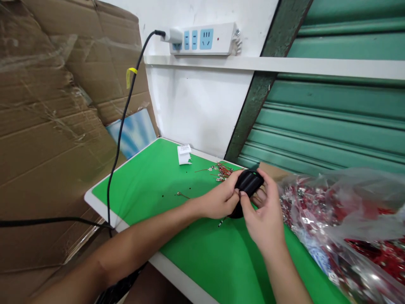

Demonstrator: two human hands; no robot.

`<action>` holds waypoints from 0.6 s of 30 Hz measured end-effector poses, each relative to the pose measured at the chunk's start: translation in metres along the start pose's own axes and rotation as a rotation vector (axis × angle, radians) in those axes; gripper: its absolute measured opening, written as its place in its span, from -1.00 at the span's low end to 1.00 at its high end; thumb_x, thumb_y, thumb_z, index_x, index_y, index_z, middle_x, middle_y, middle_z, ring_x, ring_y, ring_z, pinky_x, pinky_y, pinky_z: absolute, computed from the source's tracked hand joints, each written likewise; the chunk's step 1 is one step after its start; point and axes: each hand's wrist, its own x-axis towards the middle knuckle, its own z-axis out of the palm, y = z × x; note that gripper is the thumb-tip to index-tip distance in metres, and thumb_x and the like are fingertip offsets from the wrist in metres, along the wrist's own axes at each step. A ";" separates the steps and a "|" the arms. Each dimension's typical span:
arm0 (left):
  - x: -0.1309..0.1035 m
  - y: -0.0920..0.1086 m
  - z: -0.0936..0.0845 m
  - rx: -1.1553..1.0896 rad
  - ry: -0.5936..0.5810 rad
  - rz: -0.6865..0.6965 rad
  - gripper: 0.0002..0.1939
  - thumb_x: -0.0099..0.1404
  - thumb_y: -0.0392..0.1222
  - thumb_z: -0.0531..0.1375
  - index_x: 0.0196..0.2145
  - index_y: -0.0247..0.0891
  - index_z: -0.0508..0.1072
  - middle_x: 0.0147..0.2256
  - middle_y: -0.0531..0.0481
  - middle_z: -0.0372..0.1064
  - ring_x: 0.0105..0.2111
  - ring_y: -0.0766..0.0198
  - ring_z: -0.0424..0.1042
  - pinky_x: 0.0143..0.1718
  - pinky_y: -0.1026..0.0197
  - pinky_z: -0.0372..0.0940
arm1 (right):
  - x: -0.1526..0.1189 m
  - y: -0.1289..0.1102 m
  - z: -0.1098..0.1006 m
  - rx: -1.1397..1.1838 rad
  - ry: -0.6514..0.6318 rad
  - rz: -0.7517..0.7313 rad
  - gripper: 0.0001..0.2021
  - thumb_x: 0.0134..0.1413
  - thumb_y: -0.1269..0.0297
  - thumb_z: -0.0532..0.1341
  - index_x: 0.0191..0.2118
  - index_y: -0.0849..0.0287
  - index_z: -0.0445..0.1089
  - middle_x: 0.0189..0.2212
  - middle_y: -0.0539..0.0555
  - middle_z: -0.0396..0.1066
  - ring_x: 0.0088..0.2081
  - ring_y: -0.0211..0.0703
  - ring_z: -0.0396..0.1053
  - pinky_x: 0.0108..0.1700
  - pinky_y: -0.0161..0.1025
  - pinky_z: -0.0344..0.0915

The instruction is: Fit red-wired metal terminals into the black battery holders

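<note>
Both hands are closed on a black plastic housing [249, 182] with rounded ridges, held up over the green table top. My left hand [221, 198] grips its left side, with thumb and fingertips pressed at the near face. My right hand [264, 211] holds the right side, its thumb meeting the left fingertips and a finger reaching over the top edge. Whether a small part sits between the fingertips I cannot make out. A short dark wire end with a pale tip [222, 221] sticks out below the housing.
Behind the hands lies a pile of small metal parts with red wires [224, 169]. One loose wired part [179, 194] rests left. A white paper packet [184, 154] lies farther back. Clear plastic bags [335, 211] of red-wired parts crowd the right. A black cable [118, 139] hangs from the power strip [202, 40].
</note>
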 end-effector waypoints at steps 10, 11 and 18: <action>0.010 0.015 -0.009 -0.511 0.114 -0.456 -0.39 0.28 -0.28 0.13 0.29 -0.25 0.33 0.19 -0.14 0.41 0.15 0.12 0.41 0.27 0.11 0.25 | 0.011 -0.008 -0.010 -0.030 -0.019 0.065 -0.18 0.01 -0.01 0.39 0.38 0.11 0.26 0.24 0.32 0.43 -0.01 0.04 0.58 -0.16 -0.12 0.57; 0.011 0.015 -0.011 -0.581 0.154 -0.503 -0.38 0.25 -0.30 0.14 0.28 -0.25 0.35 0.13 -0.12 0.46 0.04 0.17 0.47 0.17 0.16 0.31 | 0.014 -0.007 -0.015 -0.034 0.019 0.078 -0.23 0.01 -0.03 0.38 0.33 0.10 0.31 0.24 0.30 0.43 -0.03 0.02 0.57 -0.19 -0.13 0.55; 0.022 0.021 -0.044 -1.028 0.461 -0.741 -0.54 0.44 -0.24 -0.03 0.14 -0.49 0.45 -0.19 -0.27 0.58 -0.22 0.17 0.56 -0.06 0.18 0.41 | 0.026 -0.006 -0.039 -0.488 0.119 0.195 -0.66 0.03 0.02 0.18 -0.19 0.10 0.55 -0.29 0.13 0.60 -0.32 -0.06 0.50 -0.27 -0.17 0.33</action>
